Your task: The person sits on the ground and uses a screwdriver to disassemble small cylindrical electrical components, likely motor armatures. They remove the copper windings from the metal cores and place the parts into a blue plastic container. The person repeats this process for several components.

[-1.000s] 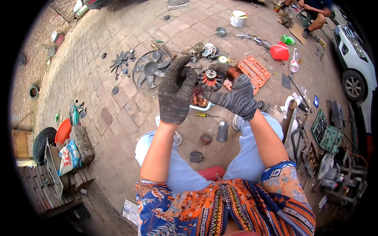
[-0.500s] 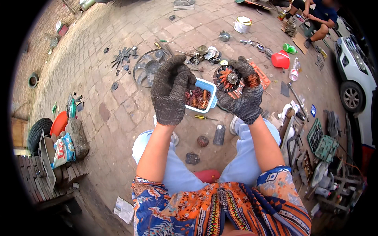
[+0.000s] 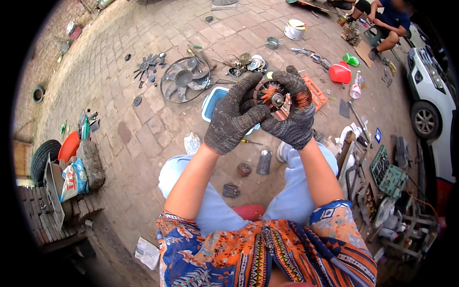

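Both my hands wear dark grey knitted gloves and are raised above a light blue tub. My right hand [image 3: 294,119] is closed round a motor rotor [image 3: 271,95] with copper windings, black fins and a metal shaft. Orange copper wire [image 3: 301,99] shows between the fingers of that hand. My left hand [image 3: 234,115] curls round the near left side of the rotor, its thumb meeting my right hand; most fingertips are hidden. Behind my left hand, the blue tub [image 3: 209,106] is largely covered, its contents out of sight.
On the paving lie a large fan [image 3: 183,78], a screwdriver [image 3: 251,142], a dark cylinder [image 3: 264,162] and an orange tool case [image 3: 314,93]. Metal parts and a green socket case [image 3: 389,172] lie right, beside a white car [image 3: 432,86]. A person [image 3: 385,24] sits at the far right.
My left hand has moved right, from beside the rotor onto it, covering much of the tub. The rotor has shifted slightly left in my right hand.
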Action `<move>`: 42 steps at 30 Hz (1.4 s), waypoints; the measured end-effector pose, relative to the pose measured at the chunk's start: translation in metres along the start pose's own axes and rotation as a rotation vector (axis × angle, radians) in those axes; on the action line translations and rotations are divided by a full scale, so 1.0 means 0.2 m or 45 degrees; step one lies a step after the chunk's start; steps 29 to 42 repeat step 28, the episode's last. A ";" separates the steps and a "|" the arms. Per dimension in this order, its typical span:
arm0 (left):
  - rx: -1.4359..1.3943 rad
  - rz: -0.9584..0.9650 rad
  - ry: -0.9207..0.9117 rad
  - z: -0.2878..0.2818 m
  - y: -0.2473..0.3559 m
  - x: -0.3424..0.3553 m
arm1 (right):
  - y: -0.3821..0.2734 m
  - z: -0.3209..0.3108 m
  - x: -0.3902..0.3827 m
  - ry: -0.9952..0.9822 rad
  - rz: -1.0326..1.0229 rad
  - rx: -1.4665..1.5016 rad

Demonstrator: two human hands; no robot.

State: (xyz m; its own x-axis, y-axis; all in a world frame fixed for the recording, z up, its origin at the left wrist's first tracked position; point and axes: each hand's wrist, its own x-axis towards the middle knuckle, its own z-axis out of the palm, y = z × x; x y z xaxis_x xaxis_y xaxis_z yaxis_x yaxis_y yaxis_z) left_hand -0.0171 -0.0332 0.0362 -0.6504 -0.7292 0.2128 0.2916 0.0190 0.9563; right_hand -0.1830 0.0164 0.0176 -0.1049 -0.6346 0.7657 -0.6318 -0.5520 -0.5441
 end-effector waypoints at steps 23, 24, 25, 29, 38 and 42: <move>0.478 0.451 0.261 0.04 -0.05 0.00 | 0.02 0.02 -0.07 0.063 0.314 0.259; 0.307 0.403 0.229 0.05 -0.06 0.00 | 0.00 0.03 -0.06 0.085 0.305 0.317; 0.136 0.355 0.195 0.06 -0.07 0.00 | -0.05 0.05 -0.04 0.177 0.291 0.597; -0.111 0.024 -0.006 0.04 -0.03 0.01 | -0.02 -0.01 0.01 -0.076 0.058 0.230; -0.111 0.024 -0.006 0.04 -0.03 0.01 | -0.02 -0.01 0.01 -0.076 0.058 0.230; -0.111 0.024 -0.006 0.04 -0.03 0.01 | -0.02 -0.01 0.01 -0.076 0.058 0.230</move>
